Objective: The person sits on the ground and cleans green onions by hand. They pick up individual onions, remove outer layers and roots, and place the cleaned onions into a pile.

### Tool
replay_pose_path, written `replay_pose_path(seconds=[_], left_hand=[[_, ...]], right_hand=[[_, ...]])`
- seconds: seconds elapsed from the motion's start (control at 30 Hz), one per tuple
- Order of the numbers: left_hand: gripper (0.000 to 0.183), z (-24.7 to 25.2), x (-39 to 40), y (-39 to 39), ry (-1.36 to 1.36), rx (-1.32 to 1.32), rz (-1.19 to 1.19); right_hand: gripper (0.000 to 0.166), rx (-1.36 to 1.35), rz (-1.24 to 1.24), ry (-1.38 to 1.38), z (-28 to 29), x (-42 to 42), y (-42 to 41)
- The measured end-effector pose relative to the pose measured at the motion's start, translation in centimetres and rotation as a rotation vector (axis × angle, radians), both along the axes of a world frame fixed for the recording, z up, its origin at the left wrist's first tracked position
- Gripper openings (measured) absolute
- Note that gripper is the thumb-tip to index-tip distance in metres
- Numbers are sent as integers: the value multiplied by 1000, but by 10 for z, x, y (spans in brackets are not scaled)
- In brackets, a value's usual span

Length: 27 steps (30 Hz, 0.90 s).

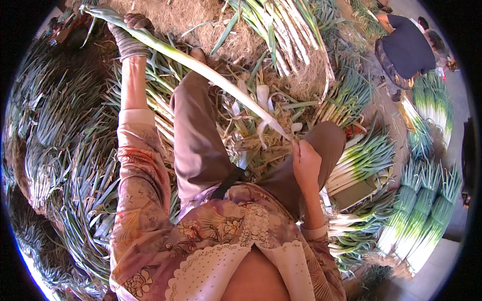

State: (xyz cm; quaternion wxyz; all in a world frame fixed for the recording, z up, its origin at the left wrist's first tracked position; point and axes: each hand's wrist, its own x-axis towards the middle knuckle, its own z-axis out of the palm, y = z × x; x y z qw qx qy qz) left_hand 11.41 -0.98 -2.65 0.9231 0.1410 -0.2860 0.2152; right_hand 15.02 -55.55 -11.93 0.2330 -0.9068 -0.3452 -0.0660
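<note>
One long Welsh onion stalk [214, 75] stretches diagonally between my two hands. Around its green upper part is my left hand [130, 32], in a dirty knit glove. My bare right hand [307, 161] pinches the thin lower end near my right knee; whether the fingers hold the root or a strip of skin is too small to tell. A loose strip of peel [262, 133] curls off the white shaft just above that end. Between my legs lies a heap of stripped skins and leaves [244, 139].
Untrimmed onions with matted roots [290, 41] lie ahead. A large pile of leafy onions [71, 124] fills the left side. At right are cleaned stalks [357, 158] and tied bundles [418, 214]. Another person [406, 45] bends at the upper right.
</note>
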Motion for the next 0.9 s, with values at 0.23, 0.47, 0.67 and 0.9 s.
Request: replay_pose_path(seconds=[0.23, 0.47, 0.67, 0.9], left_hand=[[48, 15, -14, 25, -317, 102, -113], [40, 34, -3, -79, -85, 135, -40], [46, 12, 34, -134, -99, 13, -174], [26, -29, 27, -207, 658, 140, 570]], right_hand=[[21, -225, -227, 180, -18, 15, -12], [48, 52, 192, -3, 34, 35, 34], [33, 380, 578, 699, 67, -3, 140], [31, 370, 237, 218, 21, -6, 127]])
